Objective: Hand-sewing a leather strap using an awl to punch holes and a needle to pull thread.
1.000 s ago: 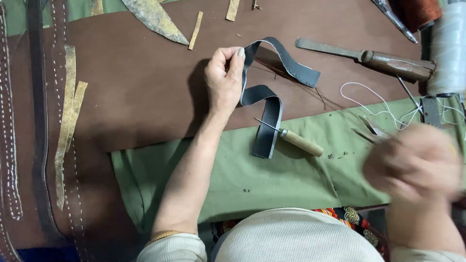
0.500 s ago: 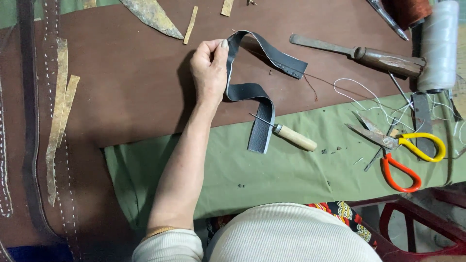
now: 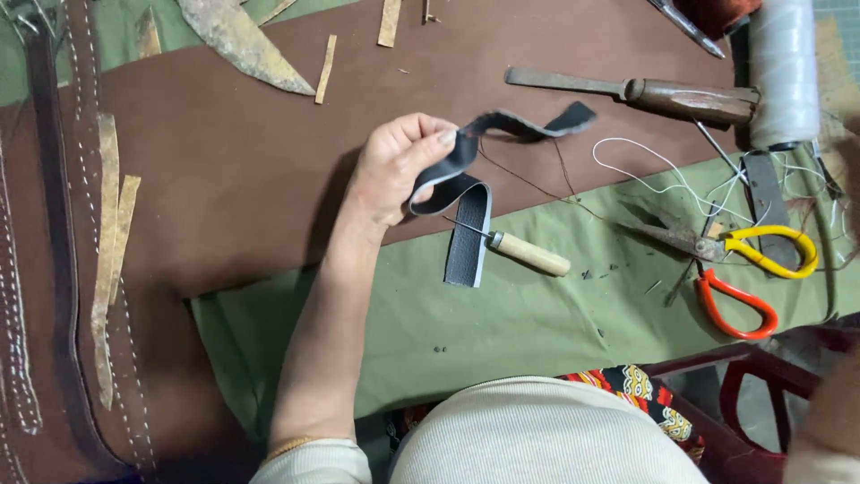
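Head view is showing the left hand pinching a dark strap between thumb and fingers. That grip is closed tight on the strap near its bend. One end of the strap is curling up and out to the right, over the brown sheet. The other end is hanging down over the green cloth on the bench.

An awl with a pale wooden handle is lying just beside the low end of the strap, its thin metal tip passing behind it. Scissors with one yellow and one orange loop are lying further right on the green cloth, with white thread looping near them. A knife with a dark wooden handle is resting above, next to a big white spool.

At the bottom right corner a blurry bit of the right hand is showing; I cannot tell how its grip is standing.
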